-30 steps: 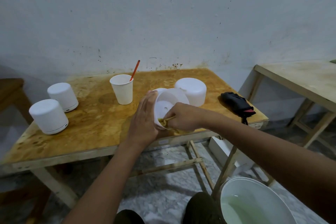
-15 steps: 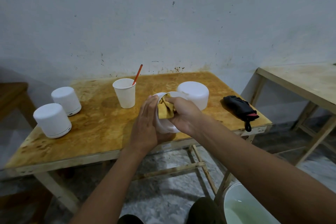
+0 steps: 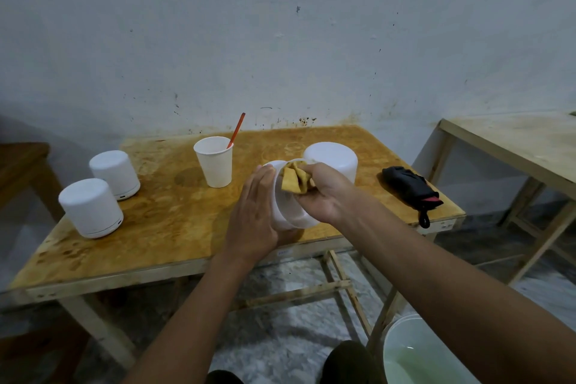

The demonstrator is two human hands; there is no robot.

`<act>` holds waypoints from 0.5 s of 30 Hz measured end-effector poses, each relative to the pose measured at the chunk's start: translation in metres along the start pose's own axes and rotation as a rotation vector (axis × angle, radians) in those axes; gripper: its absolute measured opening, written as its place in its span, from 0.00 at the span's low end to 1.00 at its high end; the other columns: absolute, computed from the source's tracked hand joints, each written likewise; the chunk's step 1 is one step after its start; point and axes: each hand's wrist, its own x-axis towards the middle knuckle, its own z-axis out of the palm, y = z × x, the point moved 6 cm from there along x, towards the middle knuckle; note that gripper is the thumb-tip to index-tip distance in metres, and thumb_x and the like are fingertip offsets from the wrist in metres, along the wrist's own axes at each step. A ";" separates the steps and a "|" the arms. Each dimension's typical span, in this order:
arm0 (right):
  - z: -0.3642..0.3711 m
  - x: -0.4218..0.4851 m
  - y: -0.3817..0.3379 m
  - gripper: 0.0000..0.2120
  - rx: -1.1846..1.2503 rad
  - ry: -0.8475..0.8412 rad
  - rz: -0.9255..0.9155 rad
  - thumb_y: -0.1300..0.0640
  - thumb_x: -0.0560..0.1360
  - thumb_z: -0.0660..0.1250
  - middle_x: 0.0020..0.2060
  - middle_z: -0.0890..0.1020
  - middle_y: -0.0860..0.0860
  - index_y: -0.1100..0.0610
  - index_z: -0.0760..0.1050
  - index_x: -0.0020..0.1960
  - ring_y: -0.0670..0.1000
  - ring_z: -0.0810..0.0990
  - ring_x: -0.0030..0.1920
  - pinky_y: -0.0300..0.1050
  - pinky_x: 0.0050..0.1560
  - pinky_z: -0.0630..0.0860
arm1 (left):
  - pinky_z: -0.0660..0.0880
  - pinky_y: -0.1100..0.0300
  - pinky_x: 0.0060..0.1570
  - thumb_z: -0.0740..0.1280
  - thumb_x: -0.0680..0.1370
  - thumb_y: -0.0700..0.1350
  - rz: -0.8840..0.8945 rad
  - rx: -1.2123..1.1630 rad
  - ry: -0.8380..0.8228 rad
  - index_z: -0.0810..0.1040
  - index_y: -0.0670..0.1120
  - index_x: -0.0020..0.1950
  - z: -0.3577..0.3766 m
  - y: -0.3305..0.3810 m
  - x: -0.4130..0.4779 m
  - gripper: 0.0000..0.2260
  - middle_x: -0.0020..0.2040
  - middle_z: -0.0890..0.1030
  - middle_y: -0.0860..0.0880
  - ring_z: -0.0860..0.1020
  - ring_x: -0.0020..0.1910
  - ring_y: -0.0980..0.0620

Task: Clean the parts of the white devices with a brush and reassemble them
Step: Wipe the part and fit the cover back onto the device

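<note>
Head view: yellow cloth (image 3: 296,181) higher than before.

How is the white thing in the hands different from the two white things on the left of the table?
The held part is tipped on its side, open, with a yellow cloth pushed in by the right hand; the two devices stand upright and closed. The left hand steadies the part; the devices stand alone, untouched, on the table. All are round and white.

black folded umbrella (image 3: 410,185) on the stained wooden table (image 3: 162,215); bucket (image 3: 414,352) on floor.
</note>
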 end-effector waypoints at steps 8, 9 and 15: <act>-0.006 0.003 -0.028 0.11 -1.327 0.051 -0.630 0.61 0.79 0.63 0.36 0.80 0.59 0.65 0.81 0.44 0.50 0.76 0.36 0.39 0.35 0.70 | 0.62 0.50 0.70 0.81 0.63 0.49 -0.021 -0.006 0.018 0.56 0.46 0.76 -0.001 -0.004 -0.002 0.49 0.75 0.62 0.44 0.57 0.76 0.47; -0.004 0.002 -0.032 0.11 -1.502 0.051 -0.759 0.62 0.79 0.62 0.37 0.80 0.59 0.64 0.82 0.45 0.52 0.76 0.35 0.39 0.33 0.69 | 0.64 0.49 0.69 0.82 0.63 0.46 -0.021 -0.001 0.024 0.56 0.46 0.76 -0.002 -0.005 -0.001 0.49 0.75 0.62 0.45 0.57 0.75 0.47; 0.007 -0.015 -0.029 0.20 -2.364 0.105 -1.218 0.63 0.78 0.64 0.59 0.70 0.56 0.57 0.71 0.69 0.55 0.73 0.56 0.46 0.35 0.66 | 0.70 0.45 0.65 0.82 0.60 0.46 -0.039 -0.010 0.013 0.55 0.48 0.75 -0.003 -0.003 0.000 0.51 0.74 0.63 0.43 0.59 0.74 0.45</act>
